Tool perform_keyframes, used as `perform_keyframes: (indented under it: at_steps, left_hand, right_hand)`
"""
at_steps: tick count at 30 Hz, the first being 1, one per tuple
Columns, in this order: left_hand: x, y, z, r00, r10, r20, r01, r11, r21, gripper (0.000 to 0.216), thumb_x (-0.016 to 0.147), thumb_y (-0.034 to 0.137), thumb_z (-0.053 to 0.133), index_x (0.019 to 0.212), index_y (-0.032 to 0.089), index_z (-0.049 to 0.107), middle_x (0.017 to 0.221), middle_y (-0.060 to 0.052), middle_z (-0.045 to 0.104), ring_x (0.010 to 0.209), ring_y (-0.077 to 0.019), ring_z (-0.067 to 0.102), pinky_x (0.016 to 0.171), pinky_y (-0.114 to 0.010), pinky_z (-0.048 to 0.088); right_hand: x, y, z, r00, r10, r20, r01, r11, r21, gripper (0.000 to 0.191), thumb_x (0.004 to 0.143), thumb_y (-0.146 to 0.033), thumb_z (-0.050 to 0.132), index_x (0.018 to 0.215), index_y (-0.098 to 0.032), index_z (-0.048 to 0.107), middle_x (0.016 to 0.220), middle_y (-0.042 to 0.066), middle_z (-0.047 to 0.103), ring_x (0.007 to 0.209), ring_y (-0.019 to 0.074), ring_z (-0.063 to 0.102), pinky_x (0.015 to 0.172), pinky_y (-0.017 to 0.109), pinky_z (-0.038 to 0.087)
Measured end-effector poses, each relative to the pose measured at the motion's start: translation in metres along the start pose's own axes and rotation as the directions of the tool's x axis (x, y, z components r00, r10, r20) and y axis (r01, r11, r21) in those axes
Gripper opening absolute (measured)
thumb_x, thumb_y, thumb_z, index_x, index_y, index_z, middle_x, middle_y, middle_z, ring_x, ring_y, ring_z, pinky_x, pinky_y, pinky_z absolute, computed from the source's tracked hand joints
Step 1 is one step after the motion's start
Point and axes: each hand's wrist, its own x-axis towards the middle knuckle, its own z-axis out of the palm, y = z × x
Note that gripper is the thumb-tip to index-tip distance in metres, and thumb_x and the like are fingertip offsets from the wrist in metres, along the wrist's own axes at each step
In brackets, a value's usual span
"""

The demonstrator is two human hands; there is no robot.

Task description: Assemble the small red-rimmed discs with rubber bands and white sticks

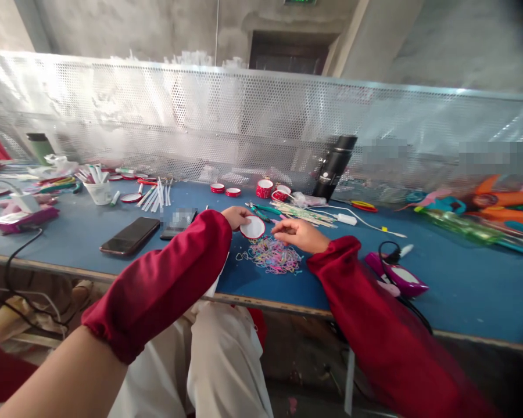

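Note:
My left hand (236, 217) grips a round white disc with a red rim (253, 227) by its left edge, tilted towards me. To the right of the disc is my right hand (300, 234), its fingers curled and the thumb and fingertips close together; whether anything small sits between them is too small to make out. Below both hands, a loose pile of small multicoloured loops (275, 255) lies on the blue table (261, 287). Behind them lie teal-handled pliers (261, 212) and a bundle of pale sticks (305, 213).
Two phones, one a dark phone (129, 235), lie left of my left arm. Red round tins (264, 187) and a black flask (335, 167) stand at the back before a perforated metal screen (226, 122). A purple device (398, 276) with a cable lies beside my right forearm.

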Motion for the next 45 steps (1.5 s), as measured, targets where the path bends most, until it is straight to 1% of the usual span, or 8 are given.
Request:
perform_keyframes:
  at_steps: [4,10,18,24,28,33,40,45]
  left_hand:
    - [-0.001,0.001,-0.001,1.000,-0.029,0.005,0.029,0.999,-0.028,0.021,0.079,0.004,0.060,0.098,0.009,0.069,0.057,0.004,0.056,0.045,-0.0060,0.044,0.046,-0.019,0.032]
    - [0.003,-0.003,0.000,1.000,-0.030,-0.008,0.029,0.999,-0.043,0.022,0.077,0.005,0.062,0.097,0.010,0.070,0.060,0.003,0.060,0.050,-0.0069,0.048,0.048,-0.018,0.036]
    - [0.004,-0.004,-0.001,0.999,-0.031,0.030,0.032,0.999,-0.044,0.020,0.078,0.007,0.063,0.096,0.012,0.069,0.057,0.004,0.056,0.044,-0.0054,0.042,0.044,-0.018,0.029]
    - [0.004,-0.005,0.000,0.999,-0.010,0.037,0.011,0.999,-0.043,0.020,0.079,0.006,0.061,0.096,0.010,0.071,0.058,0.003,0.057,0.047,-0.0068,0.044,0.048,-0.019,0.033]
    - [0.005,-0.006,-0.001,1.000,-0.003,0.024,0.002,1.000,0.007,0.023,0.080,0.005,0.058,0.099,0.009,0.071,0.056,0.003,0.055,0.046,-0.0071,0.040,0.048,-0.020,0.032]
    - [0.003,-0.004,-0.002,1.000,-0.017,0.021,0.018,1.000,-0.020,0.022,0.077,0.005,0.063,0.097,0.009,0.071,0.062,0.002,0.059,0.049,-0.0068,0.045,0.048,-0.019,0.034]
    - [0.004,-0.005,-0.001,0.999,-0.032,0.010,0.033,0.998,-0.061,0.021,0.078,0.003,0.061,0.095,0.009,0.071,0.063,0.002,0.060,0.050,-0.0073,0.048,0.050,-0.019,0.037]
    - [0.004,-0.004,-0.001,0.999,-0.045,0.014,0.046,0.998,-0.047,0.018,0.079,0.003,0.059,0.093,0.009,0.069,0.062,0.002,0.059,0.051,-0.0071,0.049,0.048,-0.017,0.036]
  right_hand:
    - [0.000,-0.002,-0.001,0.999,-0.008,-0.038,0.009,0.999,0.032,0.037,0.068,-0.048,0.074,0.088,-0.018,0.067,0.069,0.001,0.064,0.059,0.0138,0.060,0.062,0.030,0.051]
    - [0.001,0.001,-0.001,0.999,-0.020,-0.030,0.020,1.000,0.010,0.037,0.068,-0.050,0.074,0.084,-0.017,0.067,0.069,0.001,0.063,0.057,0.0131,0.057,0.059,0.030,0.049]
    - [0.000,0.001,-0.003,0.995,-0.037,-0.098,0.036,0.999,-0.009,0.030,0.077,-0.045,0.066,0.088,-0.017,0.066,0.070,0.000,0.064,0.052,0.0114,0.058,0.055,0.027,0.047]
    - [0.000,0.002,-0.004,0.993,-0.042,-0.109,0.035,0.997,-0.065,0.029,0.076,-0.045,0.067,0.087,-0.018,0.067,0.065,0.000,0.064,0.052,0.0125,0.058,0.059,0.029,0.050]
    - [0.001,0.006,-0.005,0.990,-0.049,-0.131,0.025,0.983,-0.179,0.031,0.074,-0.048,0.068,0.082,-0.018,0.070,0.072,0.003,0.068,0.061,0.0169,0.060,0.065,0.033,0.050]
    - [0.002,0.007,-0.011,0.997,-0.023,-0.071,0.010,0.983,-0.181,0.027,0.073,-0.043,0.066,0.081,-0.018,0.071,0.085,0.006,0.073,0.080,0.0217,0.065,0.077,0.035,0.050]
    - [0.001,0.010,-0.017,0.999,-0.019,0.050,0.032,0.960,-0.277,0.022,0.069,-0.037,0.069,0.078,-0.017,0.071,0.078,0.004,0.070,0.073,0.0190,0.061,0.071,0.032,0.047]
    - [0.001,0.005,-0.014,0.994,-0.074,-0.075,0.062,0.986,-0.154,0.024,0.073,-0.042,0.067,0.073,-0.018,0.064,0.072,0.002,0.066,0.068,0.0164,0.059,0.067,0.030,0.047]
